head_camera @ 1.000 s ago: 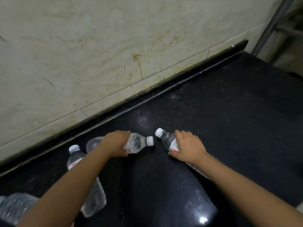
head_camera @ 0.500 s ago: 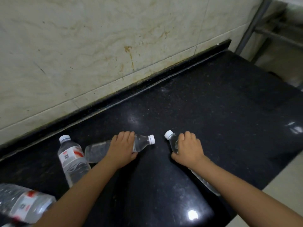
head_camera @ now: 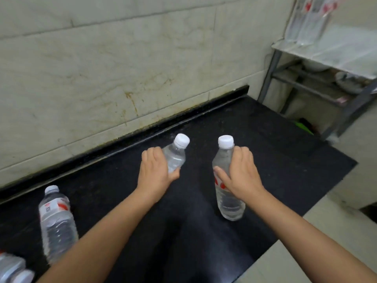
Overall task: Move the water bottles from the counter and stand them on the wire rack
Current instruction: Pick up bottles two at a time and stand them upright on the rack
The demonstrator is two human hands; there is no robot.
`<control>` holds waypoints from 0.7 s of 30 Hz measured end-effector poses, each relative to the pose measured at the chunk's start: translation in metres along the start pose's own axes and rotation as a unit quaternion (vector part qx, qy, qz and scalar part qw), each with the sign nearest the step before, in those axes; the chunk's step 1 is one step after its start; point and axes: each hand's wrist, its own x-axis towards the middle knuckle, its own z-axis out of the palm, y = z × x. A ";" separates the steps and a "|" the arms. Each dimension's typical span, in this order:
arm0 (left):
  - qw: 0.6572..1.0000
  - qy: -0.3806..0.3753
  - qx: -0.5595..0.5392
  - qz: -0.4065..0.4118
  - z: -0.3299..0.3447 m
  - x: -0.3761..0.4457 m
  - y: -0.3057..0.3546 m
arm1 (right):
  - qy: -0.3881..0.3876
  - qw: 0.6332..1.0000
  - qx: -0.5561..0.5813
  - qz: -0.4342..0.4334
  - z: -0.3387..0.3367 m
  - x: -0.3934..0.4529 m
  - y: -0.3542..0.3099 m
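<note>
Both bottles, flat earlier, now ride cap-up: left hand point(head_camera: 155, 172) grips one bottle point(head_camera: 175, 157), right hand point(head_camera: 242, 172) another point(head_camera: 226, 193), mid-frame above worktop point(head_camera: 285, 152), ready for rack point(head_camera: 326, 56) upper right.

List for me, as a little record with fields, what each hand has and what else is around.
left hand: fingers curled round a capped water bottle
right hand: grips a second capped bottle
counter: black, against a tiled wall
bottles left on counter: one lying at far left, more at the bottom-left corner
wire rack: upper right, bottles already on it, blurred
</note>
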 end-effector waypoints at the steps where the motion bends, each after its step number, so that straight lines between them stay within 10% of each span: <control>1: 0.999 0.022 -0.031 -0.009 -0.001 0.005 0.031 | 0.020 1.000 0.015 0.005 -0.016 0.004 0.014; 21: 0.948 0.204 -0.237 0.063 0.007 0.132 0.500 | 0.270 0.962 -0.007 -0.044 -0.324 0.095 0.369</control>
